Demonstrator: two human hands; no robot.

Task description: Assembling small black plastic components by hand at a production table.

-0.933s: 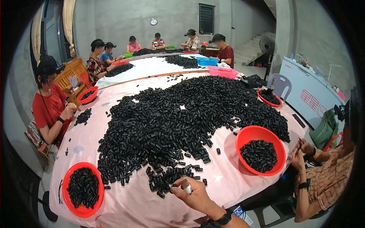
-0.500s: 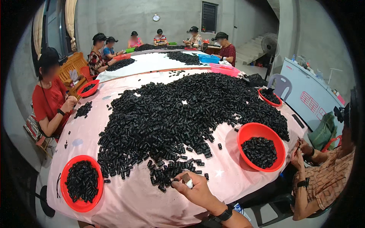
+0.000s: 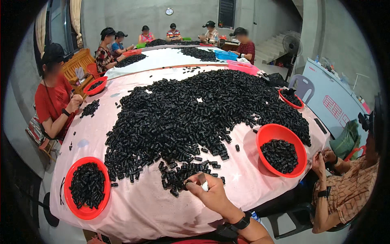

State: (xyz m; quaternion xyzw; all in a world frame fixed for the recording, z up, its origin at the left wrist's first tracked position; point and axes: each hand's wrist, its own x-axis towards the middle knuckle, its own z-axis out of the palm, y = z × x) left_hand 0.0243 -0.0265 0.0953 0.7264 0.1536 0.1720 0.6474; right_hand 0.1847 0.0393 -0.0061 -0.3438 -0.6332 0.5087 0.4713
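My right hand point(image 3: 215, 198) reaches in from the lower right, a black band on its wrist. It is closed around a small knife point(image 3: 205, 186) with a white-wrapped grip and a short flat blade that points up. Between thumb and forefinger is a small black piece point(image 3: 188, 182), partly hidden by the fingers. Just beyond lies a loose cluster of short black cylindrical pieces point(image 3: 176, 175), at the near edge of a large heap point(image 3: 170, 118) of the same pieces. My left hand is not in view.
Red bowls of black pieces stand at the left point(image 3: 107, 191) and right point(image 3: 302, 156) on the pink cloth point(image 3: 150, 211). One co-worker point(image 3: 349, 175) sits close at the right, another point(image 3: 57, 101) at the left. Several more people sit along the far table. A white freezer point(image 3: 325, 91) stands beyond.
The head view has tipped down slightly, so things sit higher in the picture. The knife blade now looks silvery instead of brown. My right hand keeps its hold beside the cluster.
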